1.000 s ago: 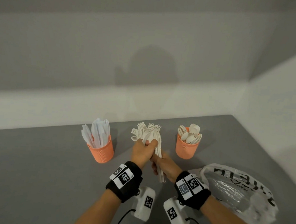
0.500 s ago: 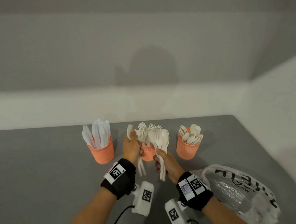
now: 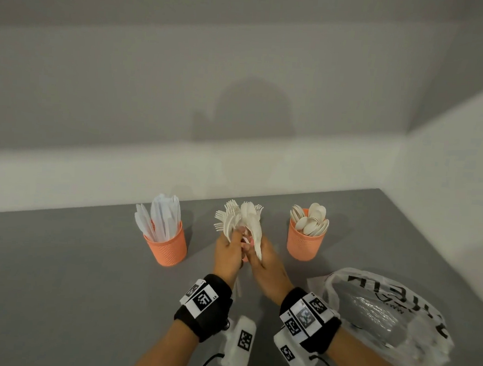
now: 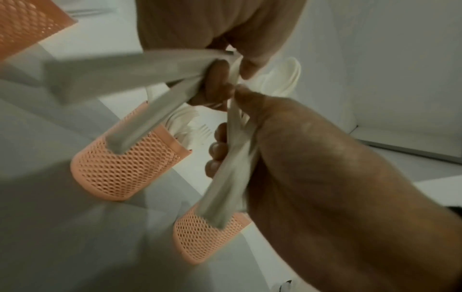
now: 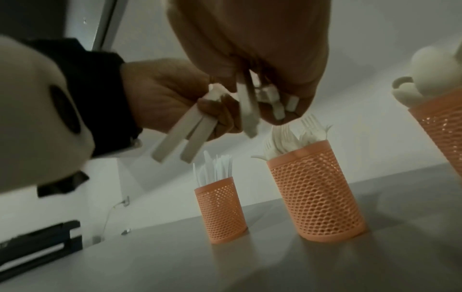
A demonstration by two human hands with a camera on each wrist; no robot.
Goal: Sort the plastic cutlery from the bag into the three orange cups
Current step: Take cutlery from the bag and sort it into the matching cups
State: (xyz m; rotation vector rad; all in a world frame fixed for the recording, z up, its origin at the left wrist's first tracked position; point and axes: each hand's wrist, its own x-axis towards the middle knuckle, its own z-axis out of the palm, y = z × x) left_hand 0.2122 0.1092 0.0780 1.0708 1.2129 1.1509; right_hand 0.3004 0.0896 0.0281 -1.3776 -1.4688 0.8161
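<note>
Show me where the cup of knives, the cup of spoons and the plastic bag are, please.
Cup of knives (image 3: 166,249), head view: on its orange mesh wall.
Cup of spoons (image 3: 304,246), head view: on its orange wall, below the spoon bowls.
Plastic bag (image 3: 412,332), head view: on the crumpled clear plastic by the right forearm.

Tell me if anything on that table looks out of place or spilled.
Nothing stands out. The knife cup, fork cup and spoon cup stand upright, sorted by type. The plastic bag lies crumpled by the right hand; nothing spilled.
</note>
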